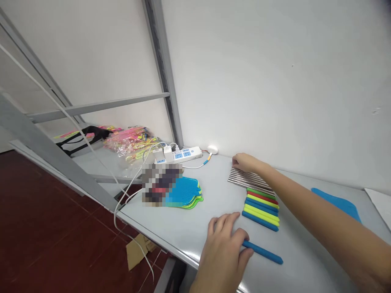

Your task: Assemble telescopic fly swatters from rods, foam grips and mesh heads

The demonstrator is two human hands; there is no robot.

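Blue over yellow and green: saw mats point(185, 191) stacked on the bench point(216, 179) at left. With the left hand point(225, 238), pinched one blue stick point(266, 253) by its left end. With the right hand point(245, 162), touched metal rods point(248, 178); could not tell whether pinching any. Judged rods and coloured sticks point(261, 210) already lined up together, save the pinched one, left apart.
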